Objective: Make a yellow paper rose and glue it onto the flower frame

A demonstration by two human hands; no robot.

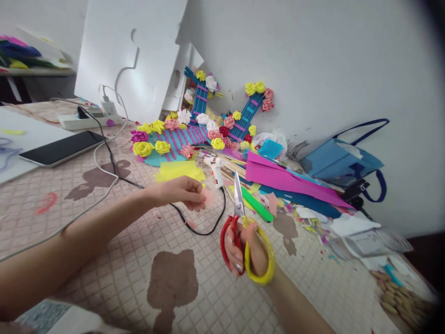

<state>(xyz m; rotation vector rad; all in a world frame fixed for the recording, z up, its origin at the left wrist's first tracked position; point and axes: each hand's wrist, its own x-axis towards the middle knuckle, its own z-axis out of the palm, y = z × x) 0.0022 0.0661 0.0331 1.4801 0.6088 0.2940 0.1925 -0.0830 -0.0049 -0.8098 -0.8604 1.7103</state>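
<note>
My right hand (256,248) grips a pair of scissors (238,197) with one red and one yellow handle. Fingers pass through the loops, and the blades point up and away, nearly closed. At left, my left hand (187,191) is closed in a pinch on a small piece of pale pink crepe paper (210,197), which is blurred. The two hands are apart, and the blades do not touch the paper. Just beyond them lies a white hot glue gun (216,172) with a black cord. Yellow paper sheets (179,171) lie behind my left hand.
Blue frames trimmed with paper flowers (194,134) lean at the back. A magenta sheet (281,174), a green strip (257,206) and scraps are on the right, near a blue bag (333,160). A phone (64,148), power strip (81,121) and cables occupy the left. Peanuts (396,297) lie front right.
</note>
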